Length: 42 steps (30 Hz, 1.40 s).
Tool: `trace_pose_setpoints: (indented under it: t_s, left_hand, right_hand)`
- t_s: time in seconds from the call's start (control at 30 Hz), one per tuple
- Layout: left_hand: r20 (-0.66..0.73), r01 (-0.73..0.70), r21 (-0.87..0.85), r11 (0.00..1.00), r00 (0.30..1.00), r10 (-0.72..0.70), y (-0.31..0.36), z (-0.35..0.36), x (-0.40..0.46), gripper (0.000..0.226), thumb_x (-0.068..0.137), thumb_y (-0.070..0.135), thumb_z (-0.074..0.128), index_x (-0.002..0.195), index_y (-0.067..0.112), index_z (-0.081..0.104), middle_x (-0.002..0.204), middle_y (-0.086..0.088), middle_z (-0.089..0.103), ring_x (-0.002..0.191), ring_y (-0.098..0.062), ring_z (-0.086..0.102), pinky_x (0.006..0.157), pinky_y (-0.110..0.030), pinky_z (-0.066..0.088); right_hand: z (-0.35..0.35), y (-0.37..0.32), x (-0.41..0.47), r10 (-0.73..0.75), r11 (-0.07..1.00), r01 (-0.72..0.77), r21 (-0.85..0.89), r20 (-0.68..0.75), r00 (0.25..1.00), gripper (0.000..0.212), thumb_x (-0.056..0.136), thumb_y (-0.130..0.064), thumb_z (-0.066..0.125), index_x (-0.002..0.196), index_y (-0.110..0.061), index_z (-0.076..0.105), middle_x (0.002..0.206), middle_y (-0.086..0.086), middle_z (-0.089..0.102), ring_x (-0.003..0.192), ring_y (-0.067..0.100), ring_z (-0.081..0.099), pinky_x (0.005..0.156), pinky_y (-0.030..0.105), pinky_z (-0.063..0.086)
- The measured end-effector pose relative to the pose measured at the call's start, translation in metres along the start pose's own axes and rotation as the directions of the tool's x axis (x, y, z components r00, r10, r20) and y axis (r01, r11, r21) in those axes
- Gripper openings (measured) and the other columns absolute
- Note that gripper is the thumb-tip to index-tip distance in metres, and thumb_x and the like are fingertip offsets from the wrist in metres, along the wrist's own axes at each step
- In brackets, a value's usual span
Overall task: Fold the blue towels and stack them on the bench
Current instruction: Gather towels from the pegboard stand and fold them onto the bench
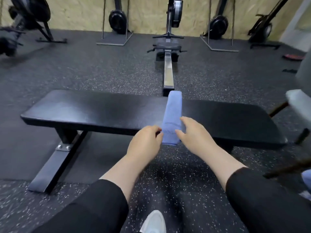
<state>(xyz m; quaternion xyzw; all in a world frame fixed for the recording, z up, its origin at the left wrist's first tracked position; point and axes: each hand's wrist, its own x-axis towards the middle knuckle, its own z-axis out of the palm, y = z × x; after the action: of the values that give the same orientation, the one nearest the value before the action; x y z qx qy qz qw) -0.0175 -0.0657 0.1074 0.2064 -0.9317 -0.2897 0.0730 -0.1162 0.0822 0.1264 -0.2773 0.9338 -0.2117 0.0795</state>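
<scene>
One blue towel (172, 111), folded into a long narrow strip, lies across the black bench (87, 108), and its near end hangs a little over the front edge. My left hand (146, 142) has curled fingers pinching the left edge of that near end. On the other side, my right hand (193, 133) holds the right edge, thumb on top of the cloth and fingers along its side. Both forearms come in from below in black sleeves.
A rowing machine's rail (168, 71) runs away right behind the bench. More gym machines stand along the back wall. A grey seat (298, 101) and a bit of blue cloth (306, 179) sit at the right edge. Speckled rubber floor surrounds the bench.
</scene>
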Motion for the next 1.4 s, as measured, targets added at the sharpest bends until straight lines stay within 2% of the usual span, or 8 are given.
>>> trace_pose_setpoints:
  t_s: [0.3,0.57,0.73,0.87,1.07,1.17,1.23,1.4]
  left_hand:
    - [-0.036,0.022,-0.004,1.000,0.999,-0.022,-0.013,-0.002,0.017,0.028,0.100,0.024,0.048,0.119,0.020,0.068,0.119,-0.001,0.066,0.108,-0.024,0.060,0.089,-0.037,0.050]
    - [-0.053,0.016,-0.045,0.999,0.998,-0.019,-0.010,-0.001,0.018,0.030,0.100,0.027,0.047,0.123,0.022,0.066,0.123,0.002,0.066,0.112,-0.019,0.060,0.090,-0.036,0.051]
    - [-0.049,0.020,-0.042,0.999,0.999,-0.022,-0.010,-0.004,0.017,0.034,0.100,0.024,0.047,0.130,0.025,0.062,0.130,0.002,0.064,0.117,-0.019,0.058,0.093,-0.035,0.049]
    - [-0.032,-0.006,-0.099,0.995,0.999,0.003,-0.003,-0.004,0.016,0.046,0.101,0.024,0.048,0.148,0.026,0.045,0.140,-0.001,0.056,0.124,-0.020,0.054,0.100,-0.036,0.045]
    - [-0.048,-0.154,-0.192,0.969,0.988,0.148,0.041,-0.001,0.015,0.073,0.097,0.043,0.061,0.158,0.031,0.023,0.160,0.008,0.034,0.146,-0.017,0.030,0.117,-0.044,0.029]
    - [0.003,-0.152,-0.250,0.956,0.987,0.158,0.072,0.004,0.013,0.021,0.096,0.042,0.060,0.113,0.029,0.058,0.117,0.008,0.063,0.118,-0.022,0.056,0.094,-0.039,0.043]
    - [0.065,-0.167,-0.421,0.892,0.975,0.213,0.091,0.006,0.004,0.023,0.098,0.036,0.059,0.086,0.018,0.053,0.079,0.008,0.057,0.078,-0.016,0.055,0.067,-0.027,0.040]
    - [0.052,-0.308,-0.607,0.733,0.905,0.423,0.152,0.001,-0.034,0.021,0.095,0.030,0.067,0.084,0.014,0.061,0.071,0.008,0.055,0.063,-0.002,0.043,0.057,-0.018,0.034]
  right_hand:
    - [0.098,0.014,0.063,0.044,0.920,0.014,-0.392,0.139,0.989,0.120,0.082,-0.077,0.059,0.162,-0.014,-0.004,0.171,0.002,-0.008,0.158,0.020,-0.005,0.124,0.060,0.008]
    - [0.114,0.004,0.065,-0.032,0.908,-0.015,-0.418,-0.105,0.994,0.064,0.097,-0.035,0.052,0.152,-0.008,0.032,0.163,0.012,0.029,0.151,0.028,0.025,0.119,0.048,0.030]
    - [0.087,0.006,0.067,-0.020,0.942,-0.023,-0.335,-0.126,0.992,0.020,0.092,-0.005,0.050,0.109,-0.015,0.054,0.112,0.004,0.061,0.108,0.031,0.060,0.069,0.037,0.043]
    - [0.021,0.013,0.057,-0.044,0.983,0.027,-0.183,-0.092,0.995,0.040,0.095,-0.013,0.044,0.126,-0.026,0.065,0.120,0.008,0.070,0.105,0.036,0.062,0.082,0.040,0.051]
    - [-0.107,0.008,0.004,-0.183,0.982,0.184,-0.031,0.029,0.983,0.043,0.086,-0.007,0.047,0.099,-0.041,0.070,0.081,-0.007,0.073,0.075,0.013,0.067,0.069,0.032,0.052]
    - [-0.161,0.006,-0.032,-0.216,0.976,0.216,-0.006,-0.017,0.976,0.048,0.084,0.000,0.047,0.097,-0.040,0.071,0.092,-0.010,0.076,0.088,0.009,0.068,0.081,0.026,0.051]
    - [-0.191,0.012,-0.056,-0.219,0.976,0.219,-0.003,-0.025,0.975,0.052,0.084,0.004,0.047,0.104,-0.040,0.067,0.100,-0.016,0.074,0.092,0.006,0.066,0.084,0.023,0.050]
    - [-0.251,0.041,-0.133,-0.207,0.977,0.208,-0.044,0.018,0.978,0.055,0.085,0.015,0.046,0.086,-0.037,0.065,0.105,-0.016,0.068,0.080,0.011,0.065,0.070,0.021,0.052]
